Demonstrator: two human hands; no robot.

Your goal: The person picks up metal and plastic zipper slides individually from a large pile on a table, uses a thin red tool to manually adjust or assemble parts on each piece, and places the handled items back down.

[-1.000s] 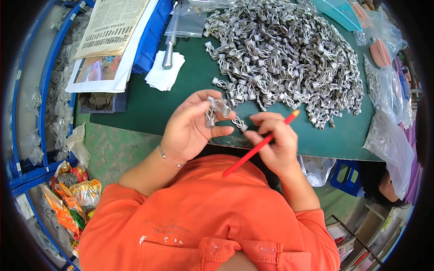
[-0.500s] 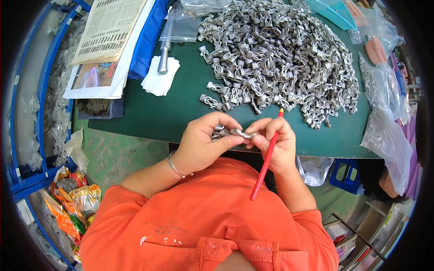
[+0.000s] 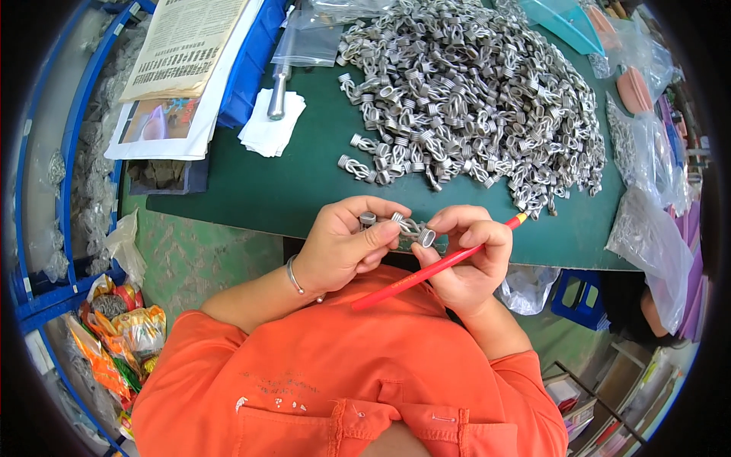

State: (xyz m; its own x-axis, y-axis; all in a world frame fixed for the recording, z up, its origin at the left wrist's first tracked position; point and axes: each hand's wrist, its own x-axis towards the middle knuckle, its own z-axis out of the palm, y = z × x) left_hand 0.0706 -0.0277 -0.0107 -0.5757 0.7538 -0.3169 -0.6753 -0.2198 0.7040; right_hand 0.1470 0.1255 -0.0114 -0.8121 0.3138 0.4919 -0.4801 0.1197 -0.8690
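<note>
In front of my chest, both hands hold one small silver metal piece (image 3: 410, 227) with ribbed ends and looped strands between them. My left hand (image 3: 343, 238) pinches its left end between thumb and forefinger. A second metal piece (image 3: 368, 218) shows in that hand's curled fingers, mostly hidden. My right hand (image 3: 472, 263) grips the other end with thumb and fingertips. Across this hand lies a red pencil (image 3: 419, 276), tucked between the fingers, its yellowish end pointing up and right. Beyond my hands, a large heap of similar metal pieces (image 3: 472, 91) covers the green table (image 3: 263, 206).
At the back left are a blue bin (image 3: 245, 76), printed papers (image 3: 167, 61) and a metal-handled tool (image 3: 278, 95) beside white paper (image 3: 266, 133). Clear plastic bags (image 3: 647, 244) hang along the right edge. Blue shelving (image 3: 72, 160) stands at the left.
The red pencil has swung from steep to slanting, its yellowish end moving right and down. The metal piece has been turned so its looped strands and round end show. My right hand has rotated.
</note>
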